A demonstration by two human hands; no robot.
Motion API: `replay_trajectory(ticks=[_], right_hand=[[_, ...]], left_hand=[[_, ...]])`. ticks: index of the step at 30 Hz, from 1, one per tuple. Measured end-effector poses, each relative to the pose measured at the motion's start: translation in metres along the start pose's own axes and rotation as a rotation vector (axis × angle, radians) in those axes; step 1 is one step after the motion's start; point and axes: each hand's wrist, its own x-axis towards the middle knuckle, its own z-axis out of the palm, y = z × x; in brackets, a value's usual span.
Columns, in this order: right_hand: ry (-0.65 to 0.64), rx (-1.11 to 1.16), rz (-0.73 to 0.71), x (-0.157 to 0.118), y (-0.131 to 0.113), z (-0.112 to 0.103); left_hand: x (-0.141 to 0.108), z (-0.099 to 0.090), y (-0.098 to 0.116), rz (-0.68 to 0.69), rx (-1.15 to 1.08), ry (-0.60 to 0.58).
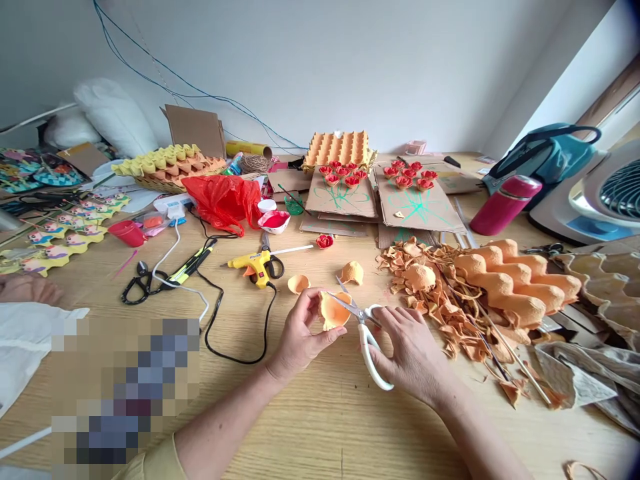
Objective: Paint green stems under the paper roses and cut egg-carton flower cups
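Cup [333, 317] sits pinched in the left hand [303, 337] above the near table [300, 427], apparently to steady its rim for the scissors [369, 350], whose handles the right hand [413, 350] grips, blades parted.

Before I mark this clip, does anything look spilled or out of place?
Loose orange scraps lie strewn on the table, mostly right of the right hand, looking untidy. One red flower sits alone, apart from those on cardboard. A pixelated block at lower left hides part of the view.
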Motion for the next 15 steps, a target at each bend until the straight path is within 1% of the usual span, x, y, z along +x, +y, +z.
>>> replay_trajectory(ticks=[4,7,12,15], right_hand=[[-0.001,-0.013,-0.008,-0.0006,0.0000,-0.0007],[0.011,-0.016,-0.023,-0.0011,-0.0001,-0.0006],[0.022,-0.017,-0.039,-0.0021,0.0011,0.0016],[0.030,-0.031,-0.040,-0.0025,0.0022,0.0034]], left_hand=[[0.0004,-0.0007,0.0003,0.018,-0.021,-0.036],[0.0013,-0.0022,0.0005,0.049,-0.025,-0.024],[0.0024,-0.0018,-0.0016,0.026,-0.069,-0.013],[0.0031,-0.0007,-0.0035,0.058,-0.071,0.010]])
